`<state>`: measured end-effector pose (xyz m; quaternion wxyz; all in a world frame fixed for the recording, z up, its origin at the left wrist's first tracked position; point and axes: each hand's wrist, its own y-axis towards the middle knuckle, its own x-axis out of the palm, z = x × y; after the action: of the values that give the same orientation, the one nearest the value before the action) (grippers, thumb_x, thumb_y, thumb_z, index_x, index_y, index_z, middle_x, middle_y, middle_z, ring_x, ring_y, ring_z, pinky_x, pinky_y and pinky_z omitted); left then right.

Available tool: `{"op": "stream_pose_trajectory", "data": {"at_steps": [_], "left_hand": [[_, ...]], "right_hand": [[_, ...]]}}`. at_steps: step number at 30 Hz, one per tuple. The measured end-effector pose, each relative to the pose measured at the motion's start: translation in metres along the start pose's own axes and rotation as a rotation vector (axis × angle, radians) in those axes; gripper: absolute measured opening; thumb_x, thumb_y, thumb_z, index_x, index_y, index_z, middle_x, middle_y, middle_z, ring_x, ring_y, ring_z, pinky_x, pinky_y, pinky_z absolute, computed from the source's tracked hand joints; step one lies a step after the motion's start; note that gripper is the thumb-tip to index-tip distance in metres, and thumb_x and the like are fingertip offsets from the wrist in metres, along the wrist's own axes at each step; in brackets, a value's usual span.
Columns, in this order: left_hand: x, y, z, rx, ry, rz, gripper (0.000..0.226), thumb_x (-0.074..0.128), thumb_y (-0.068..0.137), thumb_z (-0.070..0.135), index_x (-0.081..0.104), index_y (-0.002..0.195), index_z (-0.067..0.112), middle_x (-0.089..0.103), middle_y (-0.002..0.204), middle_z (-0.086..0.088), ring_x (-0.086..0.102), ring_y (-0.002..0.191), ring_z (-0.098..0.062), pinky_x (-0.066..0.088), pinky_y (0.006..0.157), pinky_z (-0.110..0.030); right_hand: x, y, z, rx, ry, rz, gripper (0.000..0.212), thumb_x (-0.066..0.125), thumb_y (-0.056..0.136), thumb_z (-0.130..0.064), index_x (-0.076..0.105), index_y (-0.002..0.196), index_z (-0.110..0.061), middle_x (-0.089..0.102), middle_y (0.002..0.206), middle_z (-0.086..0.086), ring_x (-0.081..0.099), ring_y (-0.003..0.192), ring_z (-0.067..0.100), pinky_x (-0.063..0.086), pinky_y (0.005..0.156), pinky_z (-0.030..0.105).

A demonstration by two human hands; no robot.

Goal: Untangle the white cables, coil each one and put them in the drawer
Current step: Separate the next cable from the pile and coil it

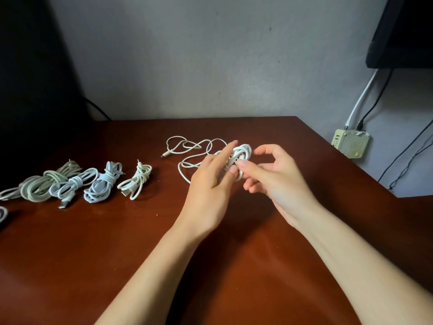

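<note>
A white cable [241, 154] is partly wound into a coil between my two hands above the brown table [117, 242]. My left hand [212, 181] holds the coil with its index finger stretched forward along it. My right hand [274, 174] pinches a strand at the coil's near side with thumb and forefinger. The cable's loose tail [187, 146] loops over the table behind my left hand and ends in a small plug [165, 154]. No drawer is in view.
Several coiled white cables lie in a row on the left: a greenish bundle [39, 186], one with a USB plug [72, 186], a bluish one [103, 184] and a small one [136, 181]. A beige charger block [350, 143] hangs on the wall right of the table's edge.
</note>
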<state>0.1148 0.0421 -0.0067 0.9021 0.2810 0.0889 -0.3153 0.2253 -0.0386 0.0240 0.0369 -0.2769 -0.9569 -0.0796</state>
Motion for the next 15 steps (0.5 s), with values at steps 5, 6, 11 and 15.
{"op": "stream_pose_trajectory", "data": {"at_steps": [5, 6, 11, 15], "left_hand": [[0.001, -0.001, 0.001, 0.002, -0.006, -0.038, 0.038, 0.047, 0.095, 0.026, 0.043, 0.121, 0.054, 0.054, 0.115, 0.017, 0.048, 0.109, 0.011, 0.035, 0.093, -0.008], [0.001, 0.000, 0.001, -0.005, -0.028, -0.038, 0.037, 0.048, 0.095, 0.026, 0.044, 0.118, 0.055, 0.056, 0.116, 0.017, 0.049, 0.110, 0.011, 0.036, 0.094, -0.010], [0.001, 0.000, 0.004, -0.008, -0.270, -0.113, 0.035, 0.045, 0.095, 0.021, 0.057, 0.117, 0.044, 0.064, 0.115, 0.012, 0.057, 0.105, 0.002, 0.042, 0.091, -0.015], [0.003, -0.003, 0.010, 0.041, -0.273, -0.205, 0.035, 0.035, 0.101, -0.001, 0.050, 0.127, 0.017, 0.062, 0.072, 0.026, 0.055, 0.066, 0.014, 0.037, 0.063, 0.000]], "right_hand": [[-0.003, 0.003, 0.001, -0.014, -0.048, 0.057, 0.032, 0.069, 0.085, -0.008, 0.049, 0.109, -0.008, 0.063, 0.059, 0.007, 0.055, 0.043, 0.010, 0.046, 0.044, 0.018], [-0.004, 0.003, 0.002, -0.041, -0.087, 0.073, 0.031, 0.070, 0.084, -0.010, 0.050, 0.107, -0.009, 0.063, 0.059, 0.007, 0.055, 0.043, 0.010, 0.046, 0.044, 0.019], [-0.005, 0.006, 0.009, -0.282, -0.365, 0.170, 0.023, 0.074, 0.079, -0.023, 0.055, 0.091, -0.028, 0.060, 0.070, -0.005, 0.059, 0.057, 0.009, 0.045, 0.042, 0.022], [-0.005, 0.005, 0.011, -0.327, -0.371, 0.103, 0.018, 0.069, 0.086, -0.021, 0.057, 0.092, -0.033, 0.065, 0.085, -0.006, 0.067, 0.068, 0.016, 0.049, 0.046, 0.025]]}}
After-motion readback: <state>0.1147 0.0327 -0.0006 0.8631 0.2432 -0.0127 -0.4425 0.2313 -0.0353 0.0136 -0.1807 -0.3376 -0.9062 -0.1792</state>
